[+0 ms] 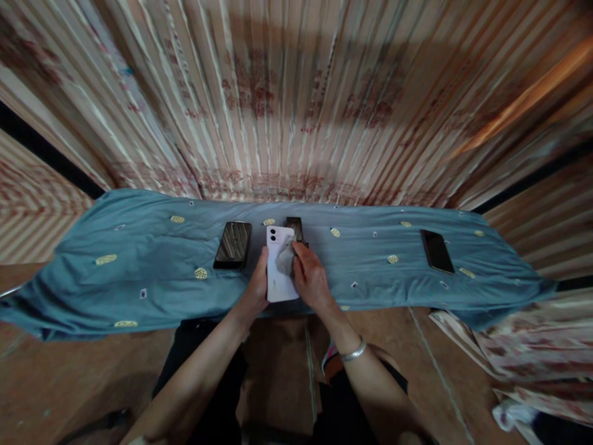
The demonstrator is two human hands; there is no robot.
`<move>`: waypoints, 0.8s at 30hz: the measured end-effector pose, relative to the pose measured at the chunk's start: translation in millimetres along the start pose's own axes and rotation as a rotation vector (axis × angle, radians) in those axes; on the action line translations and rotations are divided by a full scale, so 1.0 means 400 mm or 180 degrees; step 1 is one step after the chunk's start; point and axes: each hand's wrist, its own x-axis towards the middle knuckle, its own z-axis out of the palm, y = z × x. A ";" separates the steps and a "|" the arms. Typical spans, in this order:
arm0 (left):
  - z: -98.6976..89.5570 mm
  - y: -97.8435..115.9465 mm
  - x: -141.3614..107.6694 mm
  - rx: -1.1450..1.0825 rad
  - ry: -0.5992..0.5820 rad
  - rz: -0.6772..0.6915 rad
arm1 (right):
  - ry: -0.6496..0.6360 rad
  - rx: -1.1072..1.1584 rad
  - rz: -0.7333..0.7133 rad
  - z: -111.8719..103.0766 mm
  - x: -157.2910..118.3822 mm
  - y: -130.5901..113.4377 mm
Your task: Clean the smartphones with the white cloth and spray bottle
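Right now, both hands are busy with one pale lavender phone (273, 278), held up between them above the near part of the blue-draped table (370, 269), its back and two camera lenses facing up. The left hand (257, 283) grips it along its left edge, the thumb lying on that side. The right hand (312, 276) pinches a crumpled grey cloth (284, 259) between its fingers and presses it on the right half of the phone's back; the lower part of the back shows bare. Just beyond the right hand's fingertips, partly hidden by the held phone, lies a small black item (294, 226); what it is, I cannot tell. To the left of the left hand, near it, a dark phone (232, 245) lies on the table, its glossy face reflecting stripes. Well apart from the right hand, off to its right, another black phone (437, 251) lies tilted on the drape. A silver bracelet (354, 350) circles the wrist behind the right hand. Beyond both hands, past the table's far edge, hangs a pleated, patterned curtain (278, 136).
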 end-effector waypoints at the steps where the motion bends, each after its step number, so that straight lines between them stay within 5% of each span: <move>1: 0.013 0.002 0.005 0.0034 0.0018 -0.0012 | 0.0023 -0.0062 0.0015 0.000 0.004 0.006; 6: 0.046 0.006 0.031 -0.0062 -0.0052 -0.0040 | 0.0066 -0.0371 -0.0077 0.013 0.003 0.004; 11: 0.043 0.003 0.044 -0.0302 0.0373 0.0007 | -0.0112 -0.0436 -0.0219 0.027 -0.008 -0.039; 16: 0.016 0.005 0.039 -0.0340 0.0665 0.0139 | -0.0188 -0.0379 -0.0401 0.041 0.001 -0.072; 20: -0.026 0.007 0.035 -0.0120 0.0713 0.0567 | -0.0192 -0.0287 -0.0603 0.068 0.012 -0.081; 24: -0.032 0.021 0.023 -0.0237 0.0624 0.0526 | -0.0190 -0.0245 -0.0609 0.088 0.018 -0.074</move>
